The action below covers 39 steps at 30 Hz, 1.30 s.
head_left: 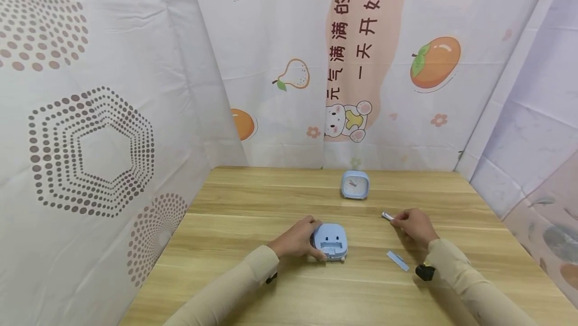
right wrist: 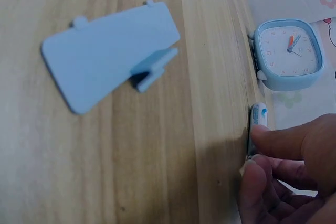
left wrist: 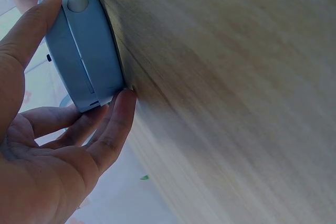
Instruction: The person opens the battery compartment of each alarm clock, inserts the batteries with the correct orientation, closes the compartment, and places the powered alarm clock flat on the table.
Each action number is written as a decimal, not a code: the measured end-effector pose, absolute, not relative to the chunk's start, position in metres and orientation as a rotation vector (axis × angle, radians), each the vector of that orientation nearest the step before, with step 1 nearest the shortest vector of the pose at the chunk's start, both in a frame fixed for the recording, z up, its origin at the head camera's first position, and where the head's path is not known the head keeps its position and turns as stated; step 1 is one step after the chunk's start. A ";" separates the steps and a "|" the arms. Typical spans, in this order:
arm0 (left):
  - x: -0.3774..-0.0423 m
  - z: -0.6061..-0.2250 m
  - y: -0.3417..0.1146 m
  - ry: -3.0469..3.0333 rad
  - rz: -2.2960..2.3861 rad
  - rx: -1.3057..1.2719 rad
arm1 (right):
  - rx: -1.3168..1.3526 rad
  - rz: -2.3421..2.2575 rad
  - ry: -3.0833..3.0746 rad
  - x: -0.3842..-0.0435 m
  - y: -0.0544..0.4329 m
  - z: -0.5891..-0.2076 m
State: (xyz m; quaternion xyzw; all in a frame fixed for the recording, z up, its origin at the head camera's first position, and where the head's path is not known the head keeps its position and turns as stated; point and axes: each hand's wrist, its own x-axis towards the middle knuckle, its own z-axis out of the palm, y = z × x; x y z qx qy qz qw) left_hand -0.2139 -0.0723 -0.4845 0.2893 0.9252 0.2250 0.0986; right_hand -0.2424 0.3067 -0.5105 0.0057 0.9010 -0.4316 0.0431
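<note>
My left hand (head_left: 299, 238) grips a light-blue alarm clock (head_left: 335, 233) by its side, thumb at one edge and fingers at the other. The clock lies face down, its open battery compartment (head_left: 331, 247) showing in the head view. In the left wrist view the clock's side (left wrist: 86, 45) and a round foot show between thumb and fingers. Over to the right, my right hand (head_left: 414, 224) pinches a white battery (right wrist: 258, 115) with a blue mark, close over the table; the fingers hide its lower end. Nearer me lies the detached light-blue battery cover (head_left: 398, 261), its clip (right wrist: 153, 70) standing up.
A second light-blue clock (head_left: 355, 185) stands upright at the back of the wooden table (head_left: 253, 195), its dial towards me. Printed curtains (head_left: 271, 130) hang behind the table and along both sides.
</note>
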 end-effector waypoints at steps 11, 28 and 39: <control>-0.212 -0.484 -0.072 2.740 0.667 0.857 | -0.004 -1.274 2.805 -0.242 0.309 -0.506; -0.216 -0.485 -0.074 2.735 0.681 0.866 | -0.057 -1.537 2.695 -0.245 0.311 -0.506; -0.214 -0.485 -0.073 2.735 0.662 0.850 | -0.062 -1.503 2.735 -0.242 0.311 -0.508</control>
